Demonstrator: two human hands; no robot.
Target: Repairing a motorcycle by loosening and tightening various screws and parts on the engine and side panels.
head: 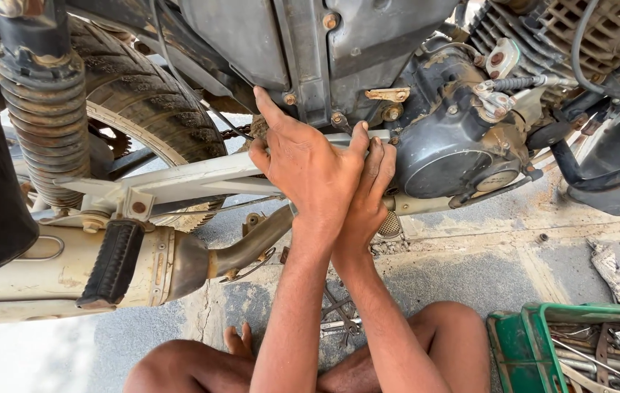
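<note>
1. Pressed against the side of a motorcycle, low on the frame: both hands, close together and touching each other, just left of the round engine cover (446,156).
2. Left hand (308,169) spread over the silver frame bar (201,178), fingers loose, thumb up toward a bolt (290,99) under the dark side panel (302,44); no clear hold on anything, though the palm side stays hidden.
3. Right hand (372,193) tucked behind the left, fingertips up on the same bar near a second bolt (337,118); whether clasped on something, cannot tell.
4. To the left, below the bar: a black footrest (113,262) lying over the pale exhaust pipe (55,276).
5. Further left: a coiled shock spring (44,124) and the rear tyre (142,91).
6. On the concrete floor (470,262) between the bare knees: a few spanners (340,320).
7. At the lower right corner: a green crate (524,346) with metal tools (601,356) inside.
</note>
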